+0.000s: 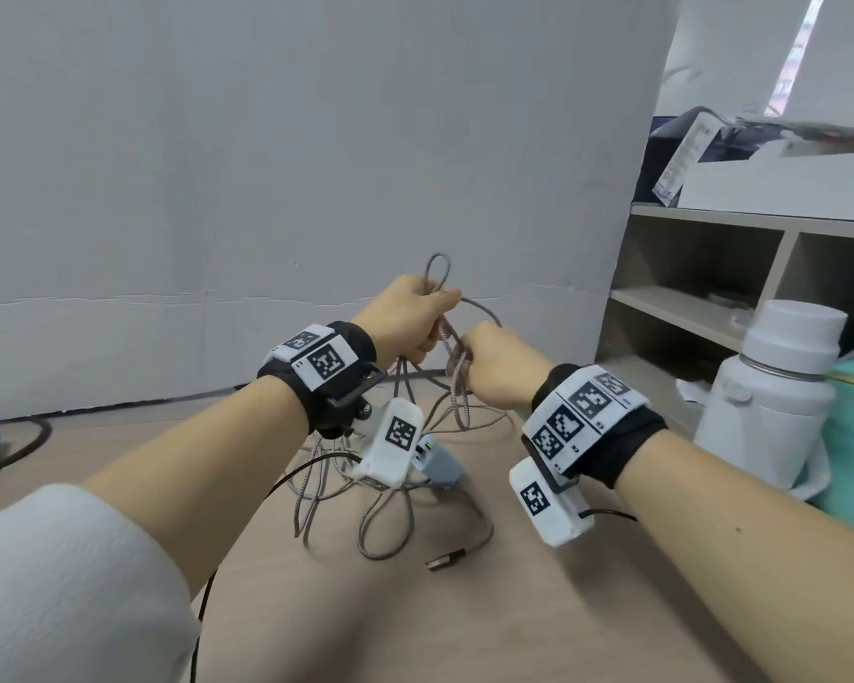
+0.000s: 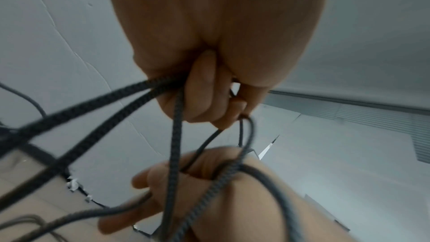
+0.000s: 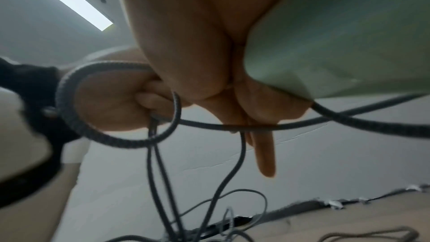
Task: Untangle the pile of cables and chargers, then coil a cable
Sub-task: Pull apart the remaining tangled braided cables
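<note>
Both hands work above the cable pile (image 1: 390, 465), which lies on the bench (image 1: 464, 623) with a small gray charger (image 1: 440, 460) in its middle. That charger serves as the marker for everything here.

The left hand (image 1: 410, 317) is raised above and behind the charger, its fingers (image 2: 202, 87) curled tight around several strands of braided cable (image 1: 452, 357), with a small loop (image 1: 437, 273) poking up out of the fist. Held high like this, the slack hangs free, probably so the crossings show instead of lying hidden in the heap.

The right hand (image 1: 494, 367) sits just beside the left, above and to the right of the charger. Its fingers (image 3: 253, 106) pinch a strand where it crosses the others; one finger (image 3: 265, 155) points straight out, clear of the cable. That looks like a grip meant for teasing one strand through.

A plug end (image 1: 447, 559) rests on the bench nearer the person than the charger, already free of the knot. A white flask (image 1: 770, 396) stands well to the right of the charger.

Untangling seems underway; coiling has not begun.
</note>
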A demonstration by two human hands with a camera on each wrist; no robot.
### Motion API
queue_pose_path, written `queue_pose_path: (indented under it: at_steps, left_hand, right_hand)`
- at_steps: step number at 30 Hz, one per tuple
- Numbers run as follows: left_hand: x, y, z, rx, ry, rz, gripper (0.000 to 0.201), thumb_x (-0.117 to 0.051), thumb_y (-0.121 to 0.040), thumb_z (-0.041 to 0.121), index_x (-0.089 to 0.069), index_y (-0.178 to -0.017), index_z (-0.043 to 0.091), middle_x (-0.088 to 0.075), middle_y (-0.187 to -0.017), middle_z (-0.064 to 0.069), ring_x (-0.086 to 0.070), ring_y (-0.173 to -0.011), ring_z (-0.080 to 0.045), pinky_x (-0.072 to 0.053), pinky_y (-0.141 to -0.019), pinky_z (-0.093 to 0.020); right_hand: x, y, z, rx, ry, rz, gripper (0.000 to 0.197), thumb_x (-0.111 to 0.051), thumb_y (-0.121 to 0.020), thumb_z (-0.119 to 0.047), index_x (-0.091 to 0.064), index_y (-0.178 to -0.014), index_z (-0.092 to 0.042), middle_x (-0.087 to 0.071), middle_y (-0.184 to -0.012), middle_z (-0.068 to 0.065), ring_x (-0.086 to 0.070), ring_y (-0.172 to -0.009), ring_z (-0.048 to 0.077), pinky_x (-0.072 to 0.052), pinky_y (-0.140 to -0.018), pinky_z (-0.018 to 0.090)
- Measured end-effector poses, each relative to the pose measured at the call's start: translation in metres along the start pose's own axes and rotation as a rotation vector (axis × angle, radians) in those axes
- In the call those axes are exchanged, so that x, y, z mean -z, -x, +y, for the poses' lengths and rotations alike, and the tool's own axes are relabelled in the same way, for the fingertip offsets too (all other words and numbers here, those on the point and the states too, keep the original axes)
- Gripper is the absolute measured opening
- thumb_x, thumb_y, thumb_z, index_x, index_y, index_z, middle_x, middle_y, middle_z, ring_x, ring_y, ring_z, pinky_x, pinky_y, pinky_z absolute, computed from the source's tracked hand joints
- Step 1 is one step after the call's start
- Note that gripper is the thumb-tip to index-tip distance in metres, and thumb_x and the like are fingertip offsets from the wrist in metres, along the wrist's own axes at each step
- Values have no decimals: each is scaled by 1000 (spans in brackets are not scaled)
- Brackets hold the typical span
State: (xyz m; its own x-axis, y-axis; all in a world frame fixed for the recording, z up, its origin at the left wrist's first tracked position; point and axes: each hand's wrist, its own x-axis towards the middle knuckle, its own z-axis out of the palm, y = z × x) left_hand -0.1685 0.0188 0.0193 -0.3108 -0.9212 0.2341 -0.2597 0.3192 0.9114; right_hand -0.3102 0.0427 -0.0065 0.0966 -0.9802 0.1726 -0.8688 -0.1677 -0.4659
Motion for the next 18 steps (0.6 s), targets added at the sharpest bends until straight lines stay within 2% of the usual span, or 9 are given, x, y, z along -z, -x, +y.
queue_pose_path:
  at_steps: [3,4,6,8,11,13,15,16,18]
  left_hand:
    - [-1,10,11,-75,82,-145,17,-49,-106,24,-44,-92,14,-35,-65,-2,-23,-50,-13,-21,-41,-20]
    - [0,13,12,-106,98,-189,14,-49,-105,21,-45,-94,14,-32,-64,0,-22,-51,-13,-20,-42,-20]
    - [3,18,11,-156,91,-263,11,-51,-104,14,-50,-94,11,-32,-63,2,-23,-52,-13,-22,-44,-20]
    - [6,22,6,-165,22,-325,14,-55,-101,9,-57,-87,10,-38,-61,1,-28,-51,-13,-26,-46,-22]
    - [15,27,-1,-98,-130,-454,22,-64,-98,23,-70,-84,8,-50,-68,-9,-43,-55,-18,-38,-52,-26]
    - [19,27,-6,25,-74,-505,53,-57,-94,57,-75,-86,8,-53,-82,-15,-48,-62,-21,-43,-58,-30]
    - [20,21,-11,181,39,-442,89,-36,-83,86,-74,-88,6,-54,-90,-17,-51,-65,-22,-46,-59,-31]
    - [19,17,-14,234,68,-375,95,-31,-82,90,-71,-94,4,-57,-91,-16,-53,-64,-22,-47,-58,-31]
    - [12,13,-17,268,32,-254,86,-39,-84,84,-61,-110,5,-61,-101,-14,-59,-68,-22,-53,-59,-34]
  right_hand:
    - [4,-1,-3,-131,156,-103,12,-56,-98,-6,-56,-110,-3,-67,-117,18,-66,-106,33,-54,-85,36]
    - [7,0,-3,-174,200,-141,21,-55,-99,-5,-53,-119,2,-68,-115,17,-69,-99,29,-55,-78,33]
    - [12,1,-2,-271,84,-162,30,-43,-104,-4,-44,-132,6,-71,-106,18,-68,-56,15,-48,-48,23]
    - [18,-4,2,-375,-194,-159,33,-33,-107,-4,-40,-139,-1,-66,-117,26,-48,-25,12,-32,-30,16]
    - [19,-16,12,-460,-469,-142,14,-40,-103,-5,-53,-109,-2,-70,-107,27,-44,-29,16,-32,-36,21]
    - [20,-16,14,-490,-540,-172,13,-47,-101,-11,-57,-98,-2,-64,-82,18,-36,-39,15,-30,-42,26]
    - [22,-14,15,-520,-595,-246,19,-45,-101,-13,-59,-98,0,-57,-60,10,-28,-43,12,-26,-43,23]
    - [22,-12,14,-520,-593,-271,20,-46,-98,-12,-61,-96,1,-54,-58,9,-27,-45,12,-25,-46,24]
    - [22,-11,12,-495,-552,-276,14,-51,-85,-10,-61,-91,-2,-52,-72,13,-32,-49,16,-28,-51,28]
